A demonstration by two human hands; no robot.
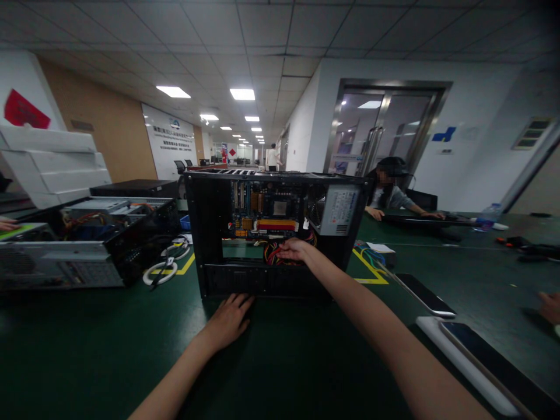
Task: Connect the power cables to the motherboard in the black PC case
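A black computer case [236, 281] stands upright on the green table in front of me, its side open. Inside it are a motherboard [280, 208] with red and yellow memory slots and, at the upper right, a power supply [341, 210]. My right hand [295, 249] reaches into the case, its fingers closed around a bundle of coloured power cables [272, 254]. My left hand [230, 318] lies flat on the table with its fingers spread, fingertips close to the bottom edge of the case.
Another opened computer case [79, 251] lies at left beside a coiled white cable [161, 272]. Two phone-like dark slabs, one nearer [490, 361] and one farther [424, 293], lie at right. A person [389, 186] sits across the table near a bottle [490, 214]. Another person's hand [550, 307] shows at the right edge.
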